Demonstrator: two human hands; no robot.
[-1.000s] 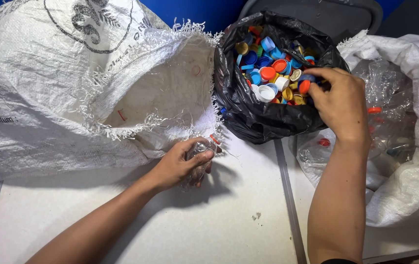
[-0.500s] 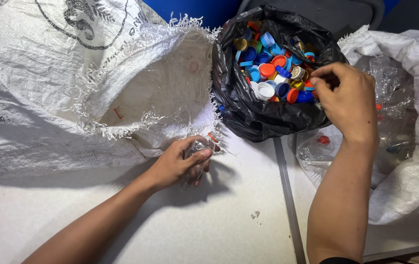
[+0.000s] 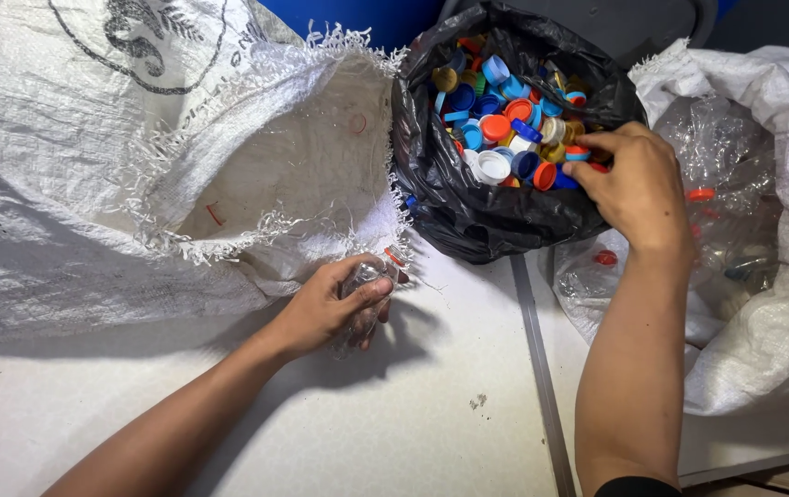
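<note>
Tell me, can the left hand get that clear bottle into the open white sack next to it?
Probably yes. The left hand grips the clear bottle on the table just below the frayed mouth of the white sack, which gapes toward it. Nothing lies between them.

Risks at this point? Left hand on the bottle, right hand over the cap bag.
1. The black bag is soft, heaped with bottle caps; the right hand pressing at its rim may spill some onto the table.
2. The left hand grips the clear bottle lying low on the table; it might slip or roll.
3. The white sack mouth sags, so the bottle could snag on its frayed edge.
</note>
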